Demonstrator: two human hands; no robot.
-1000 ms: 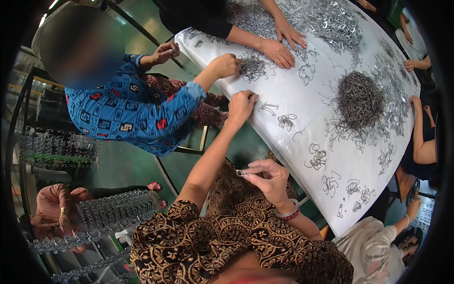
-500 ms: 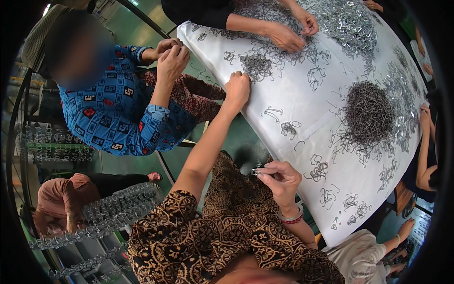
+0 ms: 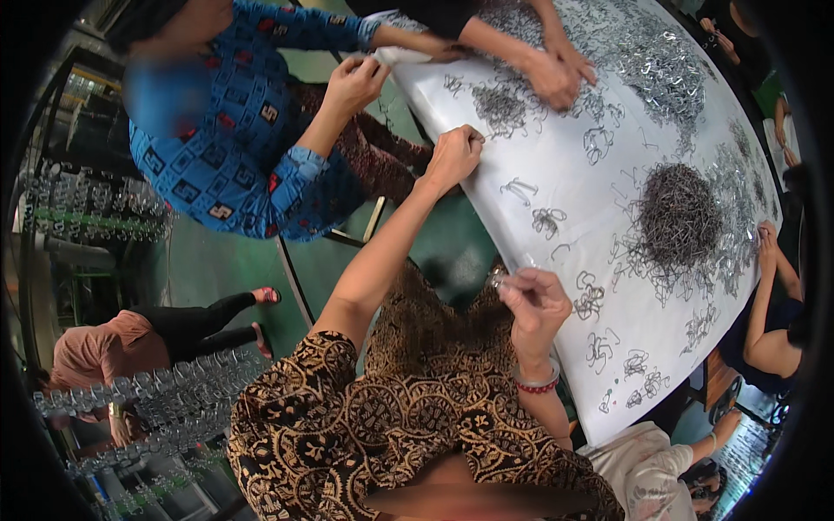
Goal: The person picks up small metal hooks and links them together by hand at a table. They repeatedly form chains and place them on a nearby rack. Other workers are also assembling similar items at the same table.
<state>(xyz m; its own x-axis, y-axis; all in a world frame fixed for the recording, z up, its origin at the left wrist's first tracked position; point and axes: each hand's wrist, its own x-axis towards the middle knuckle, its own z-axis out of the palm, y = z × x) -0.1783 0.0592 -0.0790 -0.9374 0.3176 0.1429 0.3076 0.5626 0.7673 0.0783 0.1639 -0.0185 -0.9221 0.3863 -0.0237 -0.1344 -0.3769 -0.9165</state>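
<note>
My left hand [image 3: 453, 160] rests at the near edge of the white-covered table [image 3: 556, 187], its fingers curled closed; anything inside them is hidden. Just beyond it lies a small pile of bent wire pieces [image 3: 499, 108]. Nearer my body, my right hand [image 3: 539, 306] pinches a small shiny metal piece [image 3: 498, 278] between thumb and fingers, beside the table edge. Loose clusters of bent wire [image 3: 589, 297] lie on the cover to the right of that hand. A large dark mound of wire pieces [image 3: 679, 213] sits farther right.
A co-worker in a blue patterned shirt [image 3: 234, 130] is at my left, hands raised. Another person's hands [image 3: 556, 76] work among wire pieces across the table. A shiny heap [image 3: 665, 78] lies at the far side. Racks of metal parts [image 3: 165, 395] stand at lower left.
Both my hands have shifted slightly right in the picture; the right hand, still pinching the metal piece, has risen a little. The co-worker at left has lowered the head and stretched an arm across.
</note>
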